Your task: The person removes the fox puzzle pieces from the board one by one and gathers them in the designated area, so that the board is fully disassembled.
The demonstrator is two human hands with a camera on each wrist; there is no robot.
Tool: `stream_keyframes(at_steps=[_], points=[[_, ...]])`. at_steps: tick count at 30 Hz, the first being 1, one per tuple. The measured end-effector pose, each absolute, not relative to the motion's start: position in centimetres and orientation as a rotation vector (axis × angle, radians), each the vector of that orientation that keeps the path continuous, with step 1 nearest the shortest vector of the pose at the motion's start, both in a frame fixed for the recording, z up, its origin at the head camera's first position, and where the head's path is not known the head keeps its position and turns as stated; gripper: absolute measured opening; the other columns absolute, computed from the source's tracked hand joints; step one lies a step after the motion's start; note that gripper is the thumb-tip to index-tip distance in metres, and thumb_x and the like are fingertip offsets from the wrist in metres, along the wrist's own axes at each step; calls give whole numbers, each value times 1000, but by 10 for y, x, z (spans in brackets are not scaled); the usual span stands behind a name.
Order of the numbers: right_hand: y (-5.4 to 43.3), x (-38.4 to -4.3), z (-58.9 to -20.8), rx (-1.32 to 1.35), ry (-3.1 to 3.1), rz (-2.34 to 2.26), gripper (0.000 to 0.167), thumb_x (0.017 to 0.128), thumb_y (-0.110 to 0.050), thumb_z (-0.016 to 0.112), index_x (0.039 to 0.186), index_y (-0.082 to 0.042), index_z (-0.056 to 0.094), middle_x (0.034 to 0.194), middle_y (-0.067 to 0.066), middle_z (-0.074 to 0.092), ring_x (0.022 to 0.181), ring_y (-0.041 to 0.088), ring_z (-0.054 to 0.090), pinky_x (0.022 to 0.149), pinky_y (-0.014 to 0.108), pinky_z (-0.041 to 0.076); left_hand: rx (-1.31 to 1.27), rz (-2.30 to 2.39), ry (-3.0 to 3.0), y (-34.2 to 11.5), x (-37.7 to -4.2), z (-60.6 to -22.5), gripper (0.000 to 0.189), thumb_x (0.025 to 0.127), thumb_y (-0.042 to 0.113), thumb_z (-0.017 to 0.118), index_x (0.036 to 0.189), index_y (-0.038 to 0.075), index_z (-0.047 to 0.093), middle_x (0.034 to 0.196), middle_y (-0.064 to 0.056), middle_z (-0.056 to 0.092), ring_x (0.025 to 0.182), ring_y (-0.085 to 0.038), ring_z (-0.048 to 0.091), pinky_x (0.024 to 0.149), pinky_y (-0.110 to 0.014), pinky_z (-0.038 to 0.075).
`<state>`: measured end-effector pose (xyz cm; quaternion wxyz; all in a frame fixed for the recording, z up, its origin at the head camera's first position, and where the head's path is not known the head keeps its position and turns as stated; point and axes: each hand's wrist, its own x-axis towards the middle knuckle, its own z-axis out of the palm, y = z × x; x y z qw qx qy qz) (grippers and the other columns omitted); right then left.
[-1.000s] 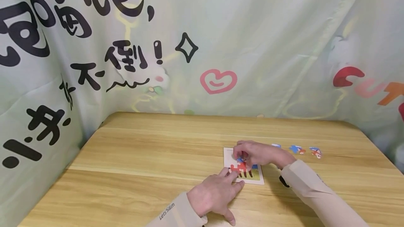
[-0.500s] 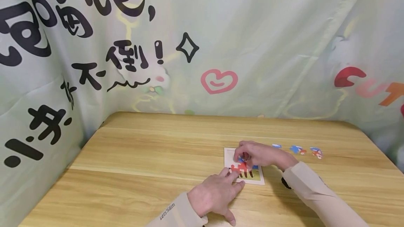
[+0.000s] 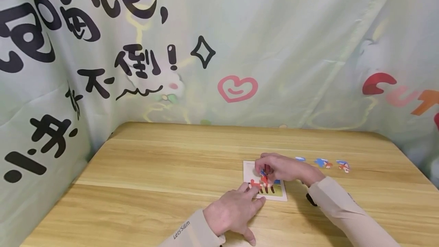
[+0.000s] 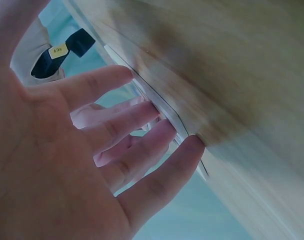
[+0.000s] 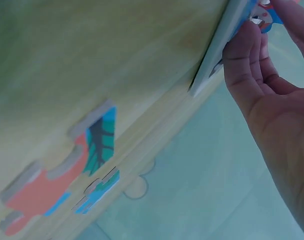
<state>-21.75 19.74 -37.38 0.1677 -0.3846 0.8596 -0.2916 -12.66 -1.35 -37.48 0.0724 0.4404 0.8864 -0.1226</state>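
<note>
Jigsaw pieces (image 3: 343, 166), three of them, lay loose and apart on one wooden table (image 3: 154, 170), right of one partly filled puzzle board (image 3: 248, 169). The left hand (image 3: 233, 209) rested straight, spread fingers on the board's near-left edge. The right hand's (image 3: 284, 169) curled fingers and thumb pinched one red-and-blue piece (image 3: 263, 179) over the board; whether it touched could not be told.

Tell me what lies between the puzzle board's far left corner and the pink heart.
Bare tabletop behind the board, then curtain, in the head view.
</note>
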Motion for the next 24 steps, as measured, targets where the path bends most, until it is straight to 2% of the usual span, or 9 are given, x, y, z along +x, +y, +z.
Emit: stream_keyframes(at_steps=[4, 10, 13, 18, 24], points=[[200, -220, -375, -1153, 2426, -840, 35, 76, 20, 70, 84, -12, 59, 85, -3, 53, 73, 6, 51, 65, 25, 50, 1321, -355, 2665, -14, -127, -375, 103, 65, 77, 75, 151, 27, 49, 153, 4, 40, 129, -14, 39, 94, -20, 48], [204, -220, -375, -1210, 2446, -818, 26, 80, 12, 76, 77, -11, 65, 88, -7, 56, 74, 2, 51, 65, 23, 52, 1316, -346, 2656, -14, -128, -374, 103, 65, 76, 76, 152, 28, 49, 153, 4, 40, 130, -14, 39, 93, -21, 49], [205, -219, -374, -1206, 2442, -833, 24, 81, 14, 75, 81, -10, 69, 91, -5, 59, 76, 3, 54, 67, 24, 54, 1319, -345, 2653, -13, -128, -374, 103, 66, 76, 76, 152, 28, 48, 154, 4, 39, 130, -14, 39, 93, -21, 49], [210, -216, -369, -1131, 2374, -921, 20, 84, 13, 72, 96, -4, 74, 96, 0, 64, 80, 7, 61, 73, 27, 58, 1312, -337, 2650, -13, -127, -375, 103, 66, 76, 76, 152, 28, 48, 154, 4, 38, 131, -14, 38, 92, -22, 50], [218, -214, -365, -1139, 2388, -946, 12, 88, 6, 72, 92, -5, 77, 102, 6, 69, 92, 16, 65, 82, 31, 58, 1302, -341, 2645, -14, -128, -375, 103, 66, 76, 75, 153, 27, 47, 153, 4, 39, 132, -15, 39, 93, -22, 50]])
